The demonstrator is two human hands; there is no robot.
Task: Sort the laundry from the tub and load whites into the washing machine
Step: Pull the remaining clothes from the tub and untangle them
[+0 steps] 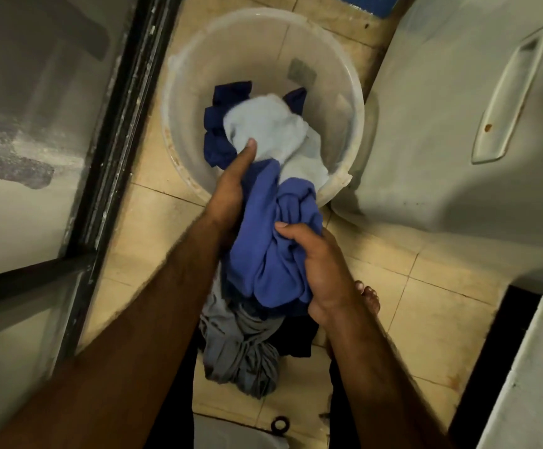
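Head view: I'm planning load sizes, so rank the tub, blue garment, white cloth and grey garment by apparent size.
1. tub
2. blue garment
3. white cloth and grey garment look similar. The grey one is partly hidden and nearer, so they stay unranked.

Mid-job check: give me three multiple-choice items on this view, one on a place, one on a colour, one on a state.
1. Where does the grey garment lie relative to the tub?
A. inside it
B. on the floor tiles, nearer the person
C. draped over its rim

2. What colour is the topmost cloth in the tub?
A. white
B. red
C. green

3. What is the right hand doing?
A. lying flat and open
B. making an empty fist
C. gripping the blue garment

Answers:
1 B: the grey garment lies bunched on the tiles, outside the tub.
2 A: a pale white cloth lies over dark navy ones.
3 C: its fingers curl into the blue folds.
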